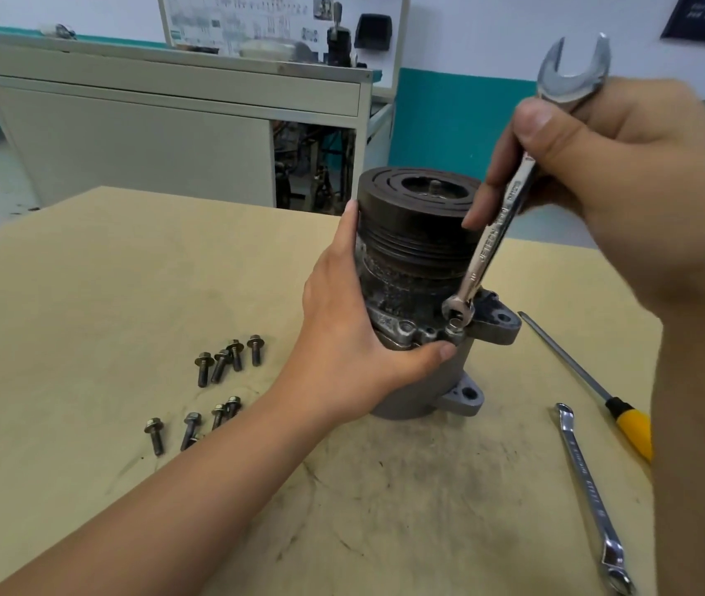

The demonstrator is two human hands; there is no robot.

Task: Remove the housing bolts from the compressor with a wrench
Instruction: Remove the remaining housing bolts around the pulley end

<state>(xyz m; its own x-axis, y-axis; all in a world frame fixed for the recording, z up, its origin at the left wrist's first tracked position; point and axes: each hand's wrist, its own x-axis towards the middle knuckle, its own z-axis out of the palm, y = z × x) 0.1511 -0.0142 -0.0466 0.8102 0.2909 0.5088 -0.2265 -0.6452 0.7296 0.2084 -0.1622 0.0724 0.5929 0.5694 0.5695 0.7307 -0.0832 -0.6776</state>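
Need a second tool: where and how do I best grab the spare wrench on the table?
Probably pinch the spare wrench at mid-shank from above, fingers across its narrow edges: it lies flat on the table, and the shank sits midway between both heads.

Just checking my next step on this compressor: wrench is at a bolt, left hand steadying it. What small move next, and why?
Probably seat the ring of the wrench squarely over the bolt before turning: it looks tilted and only partly on. Your left hand braces the compressor, and your right hand grips the wrench shaft.
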